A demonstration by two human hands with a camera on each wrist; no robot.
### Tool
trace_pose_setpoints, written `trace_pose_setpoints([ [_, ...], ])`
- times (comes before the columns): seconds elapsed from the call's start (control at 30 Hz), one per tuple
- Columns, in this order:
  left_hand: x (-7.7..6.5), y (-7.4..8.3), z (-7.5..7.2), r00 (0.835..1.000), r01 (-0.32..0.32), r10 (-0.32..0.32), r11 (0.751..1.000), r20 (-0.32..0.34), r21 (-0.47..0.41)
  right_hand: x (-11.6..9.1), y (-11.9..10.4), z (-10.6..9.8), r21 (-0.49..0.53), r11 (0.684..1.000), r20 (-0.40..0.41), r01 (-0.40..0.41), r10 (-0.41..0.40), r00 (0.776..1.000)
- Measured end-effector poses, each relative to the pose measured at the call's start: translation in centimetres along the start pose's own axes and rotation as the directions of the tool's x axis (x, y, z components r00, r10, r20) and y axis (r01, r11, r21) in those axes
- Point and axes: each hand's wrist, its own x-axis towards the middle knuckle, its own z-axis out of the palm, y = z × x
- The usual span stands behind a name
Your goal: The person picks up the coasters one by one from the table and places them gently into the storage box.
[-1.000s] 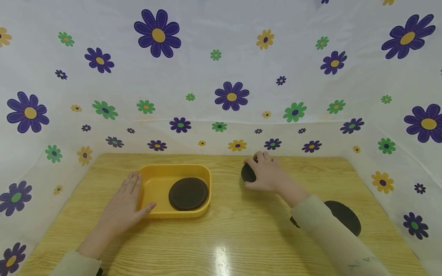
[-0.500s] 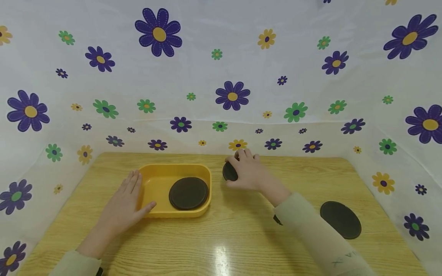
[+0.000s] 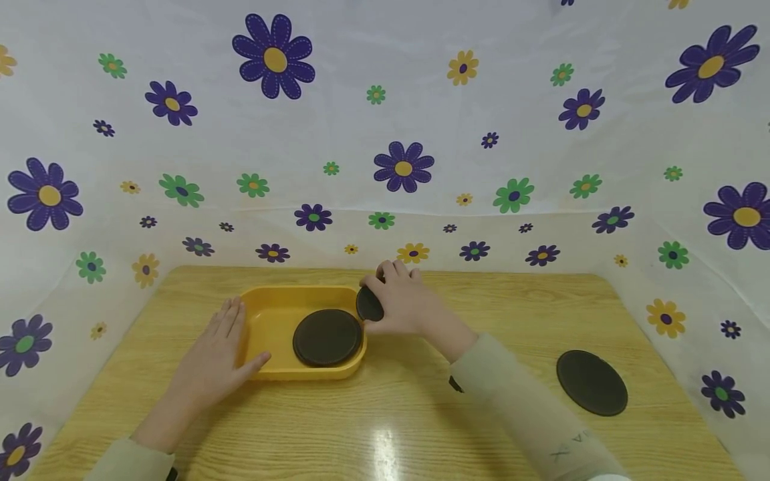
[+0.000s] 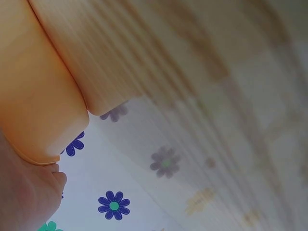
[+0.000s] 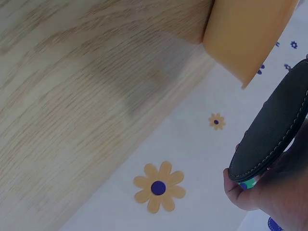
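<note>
My right hand (image 3: pixel 402 304) grips a round black coaster (image 3: pixel 369 304) by its edge, tilted, over the right rim of the yellow tray (image 3: pixel 303 375). Pale stitching runs round the edge of this coaster (image 5: pixel 272 122) in the right wrist view, where the hand (image 5: pixel 284 187) shows below it. A second dark round coaster (image 3: pixel 327 337) lies in the right part of the tray. Along the tray's left side rests my left hand (image 3: pixel 207 357), fingers straight and thumb over the front rim. The left wrist view shows that hand (image 4: pixel 31 197) against the tray wall (image 4: pixel 41 86).
Another black coaster (image 3: pixel 592 382) lies flat at the right of the wood-grain table (image 3: pixel 289 434). A white cloth (image 3: pixel 337 100) with printed flowers hangs round the back and sides of the table.
The right hand has carried its coaster leftward from the back middle of the table to the tray's right rim. The left hand stays at the tray's left side.
</note>
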Motion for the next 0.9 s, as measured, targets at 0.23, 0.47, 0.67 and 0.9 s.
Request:
trace_pose_setpoints([
  [0.23, 0.0, -0.1, 0.0, 1.0, 0.004, -0.004, 1.0, 0.003, -0.001, 0.9, -1.9, 0.7, -0.006, 0.999, -0.003, 0.045, -0.045, 0.999],
  [0.47, 0.0, -0.1, 0.1, 1.0, 0.006, -0.006, 1.0, 0.003, 0.0, 1.8, -4.0, 1.3, -0.03, 0.996, 0.016, 0.087, -0.087, 0.996],
  [0.67, 0.0, 0.0, 0.0, 1.0, 0.01, -0.01, 1.0, 0.004, -0.006, 2.4, -5.5, 1.9, -0.041, 0.992, 0.007, 0.121, -0.121, 0.993],
  [0.9, 0.0, 0.1, 0.0, 1.0, 0.007, -0.007, 1.0, -0.003, -0.011, 3.0, -6.5, 2.9, -0.067, 0.988, 0.014, 0.139, -0.138, 0.99],
])
